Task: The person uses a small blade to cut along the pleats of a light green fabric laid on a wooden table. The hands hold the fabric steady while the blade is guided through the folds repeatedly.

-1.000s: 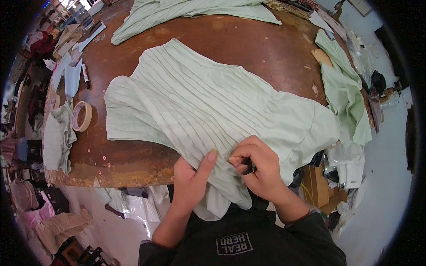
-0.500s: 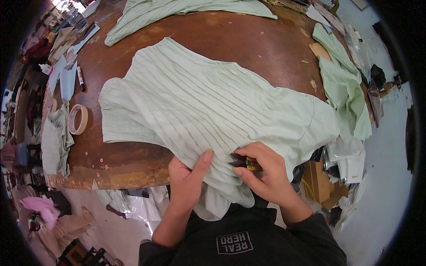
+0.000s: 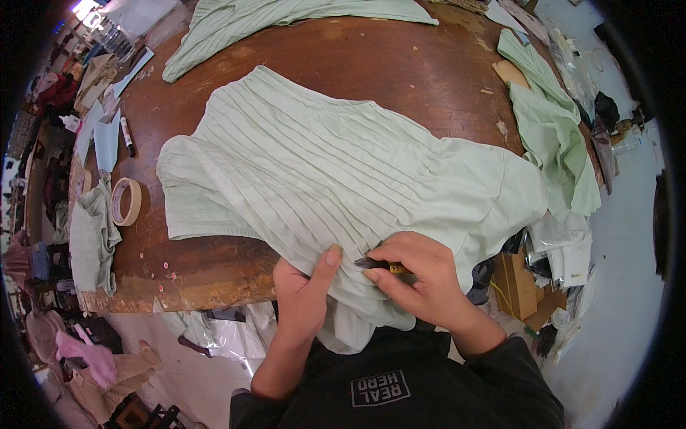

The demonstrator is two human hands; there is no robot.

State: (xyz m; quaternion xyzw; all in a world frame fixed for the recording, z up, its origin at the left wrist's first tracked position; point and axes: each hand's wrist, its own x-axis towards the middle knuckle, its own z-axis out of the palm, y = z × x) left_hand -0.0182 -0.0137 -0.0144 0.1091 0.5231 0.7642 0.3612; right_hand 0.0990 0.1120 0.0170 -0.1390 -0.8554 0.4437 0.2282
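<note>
A pale green pleated garment point(image 3: 314, 157) lies spread over the wooden table, its near part hanging over the front edge. My left hand point(image 3: 306, 289) is closed on that near part, thumb on top of the pleats and fingers underneath. In my right hand point(image 3: 421, 279) is a small pair of thread snips point(image 3: 373, 265) with dark blades and a yellow-marked body. The blades point left and lie against the cloth, just right of my left thumb. They look nearly closed; whether a thread is between them is too small to tell.
On the brown table point(image 3: 400, 64) at left are a roll of masking tape point(image 3: 126, 202), a marker point(image 3: 128, 137) and a folded pale cloth point(image 3: 95, 239). More green pieces lie at the far edge point(image 3: 286, 18) and right point(image 3: 550, 129). Cardboard boxes point(image 3: 516, 286) stand below right.
The snips have moved slightly left to the cloth beside my left thumb, and their blades have come together. My left hand keeps its hold. The whole view has shifted a little.
</note>
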